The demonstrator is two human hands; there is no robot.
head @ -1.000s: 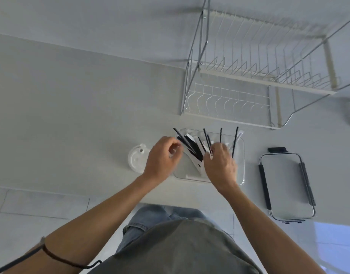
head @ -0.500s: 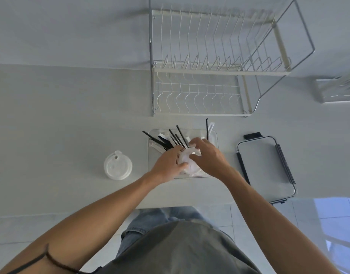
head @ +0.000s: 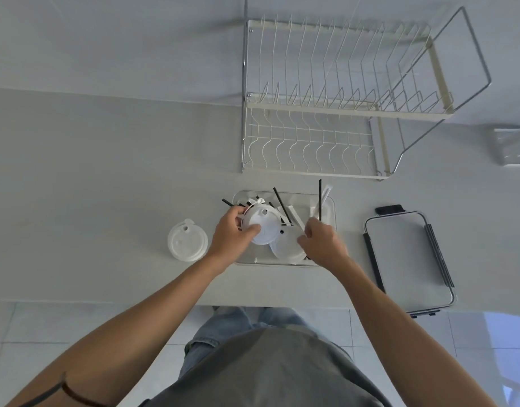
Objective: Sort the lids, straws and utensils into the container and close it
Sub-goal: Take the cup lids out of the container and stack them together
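Note:
A clear rectangular container (head: pixel 330 201) sits on the white counter, holding black straws (head: pixel 320 198), white utensils and cup lids. My left hand (head: pixel 230 236) grips a white round cup lid (head: pixel 264 226) over the container's left half. A second white lid (head: pixel 286 245) lies in the container just right of it. My right hand (head: pixel 321 240) hovers over the container's right front with fingers loosely curled, and I see nothing held in it. Another stack of white lids (head: pixel 186 245) rests on the counter to the left. The container's cover (head: pixel 408 259), with black clips, lies to the right.
A white wire dish rack (head: pixel 335 104) stands behind the container against the wall. A small clear box (head: pixel 512 146) sits at the far right edge. The counter's front edge runs just below the container, with tiled floor beyond it.
My hands have separated: the left now holds one lid over the container's left side, and the right has drawn back to the right. A second lid now lies in the container.

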